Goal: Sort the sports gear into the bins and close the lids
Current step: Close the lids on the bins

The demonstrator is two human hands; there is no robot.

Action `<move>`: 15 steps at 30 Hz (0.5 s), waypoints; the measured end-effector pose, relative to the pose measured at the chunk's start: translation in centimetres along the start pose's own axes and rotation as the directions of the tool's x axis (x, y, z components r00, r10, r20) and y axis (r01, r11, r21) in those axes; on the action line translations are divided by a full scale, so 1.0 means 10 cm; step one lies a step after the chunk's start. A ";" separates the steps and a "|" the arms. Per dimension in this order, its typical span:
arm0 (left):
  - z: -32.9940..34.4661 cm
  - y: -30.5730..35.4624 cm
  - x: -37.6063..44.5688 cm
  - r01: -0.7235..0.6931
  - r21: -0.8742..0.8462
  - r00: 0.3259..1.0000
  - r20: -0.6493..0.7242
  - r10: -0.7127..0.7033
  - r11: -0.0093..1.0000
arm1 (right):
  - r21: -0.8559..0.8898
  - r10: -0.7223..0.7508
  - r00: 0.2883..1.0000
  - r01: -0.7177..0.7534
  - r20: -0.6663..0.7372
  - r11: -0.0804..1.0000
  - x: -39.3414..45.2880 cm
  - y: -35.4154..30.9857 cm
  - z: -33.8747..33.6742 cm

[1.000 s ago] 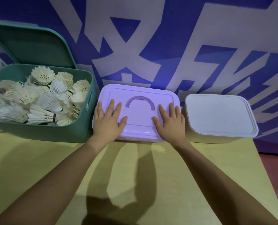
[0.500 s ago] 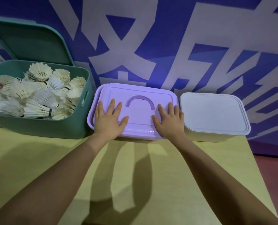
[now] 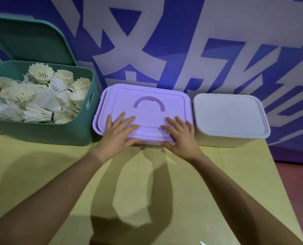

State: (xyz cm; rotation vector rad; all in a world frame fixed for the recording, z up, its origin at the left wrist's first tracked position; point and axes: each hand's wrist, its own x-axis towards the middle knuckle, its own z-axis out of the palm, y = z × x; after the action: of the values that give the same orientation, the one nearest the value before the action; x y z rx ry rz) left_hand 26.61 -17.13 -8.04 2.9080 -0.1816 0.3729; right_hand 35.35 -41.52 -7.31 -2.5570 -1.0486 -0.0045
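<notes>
Left hand (image 3: 118,134) and right hand (image 3: 180,136) flat on near edge of purple lid (image 3: 147,110), fingers straight, spread, pressing, gripping nothing. Lid seated on purple bin at middle of bench (image 3: 58,174) far edge. Green bin (image 3: 41,133) at far-left corner, full of shuttlecocks (image 3: 37,99), green lid (image 3: 28,39) propped upright behind. White bin (image 3: 216,140) toward far-right corner, white lid (image 3: 228,115) on, just beside purple one.
</notes>
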 end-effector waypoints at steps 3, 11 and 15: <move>0.03 0.00 -0.03 -0.012 -0.081 0.996 -0.085 0.005 0.997 | 0.000 -0.014 0.994 0.014 -0.108 1.000 -0.05 -0.07 0.08; 0.00 -0.02 -0.01 0.038 -0.177 0.992 -0.109 -0.058 0.983 | 0.118 0.111 0.967 -0.086 -0.231 0.989 -0.02 -0.23 0.12; -0.06 -0.17 -0.10 0.065 -0.185 0.989 -0.119 -0.088 0.981 | 0.103 0.066 0.967 -0.042 -0.246 0.994 0.12 -0.38 0.05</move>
State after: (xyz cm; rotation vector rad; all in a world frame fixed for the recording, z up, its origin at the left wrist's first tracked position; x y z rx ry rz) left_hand 25.73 -15.27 -8.04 2.6931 -0.0789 0.4986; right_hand 33.57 -37.99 -6.30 -2.4199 -0.8620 -0.2480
